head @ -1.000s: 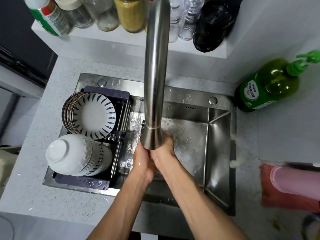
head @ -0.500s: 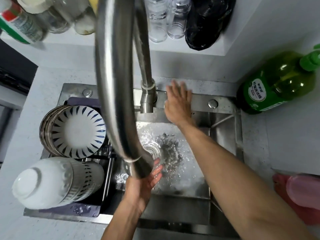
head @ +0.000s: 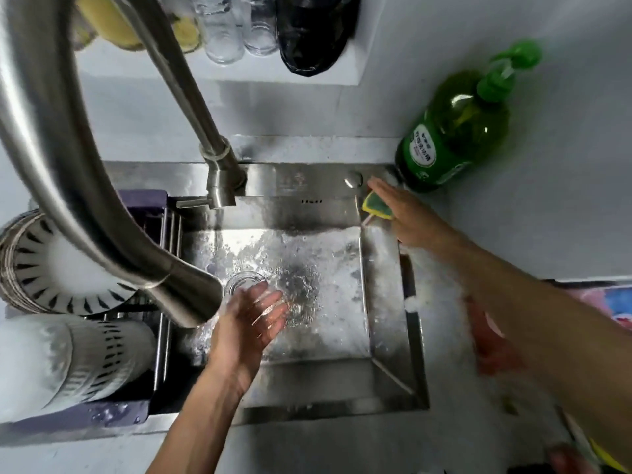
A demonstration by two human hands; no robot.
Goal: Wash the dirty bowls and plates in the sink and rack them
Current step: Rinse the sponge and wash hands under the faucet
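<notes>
Water runs from the steel faucet (head: 102,217) into the steel sink (head: 307,179), whose basin holds no dishes. My left hand (head: 249,323) lies palm up under the spout, fingers relaxed, in the stream. My right hand (head: 407,217) reaches to the sink's back right corner, with straight fingers over a yellow-green sponge (head: 374,205); no grip shows. On the left, striped plates (head: 41,265) stand on edge in the purple rack (head: 143,203). White bowls (head: 51,360) lie stacked in front of them.
A green dish-soap pump bottle (head: 451,131) stands at the back right corner, just beyond my right hand. A red cloth (head: 492,340) lies on the counter right of the sink. Glass jars (head: 232,29) and a black bag (head: 311,32) sit on the shelf behind.
My hands, together under the spout a second ago, have parted. The right one went to the back ledge, then right to the sponge. The left stays in the stream.
</notes>
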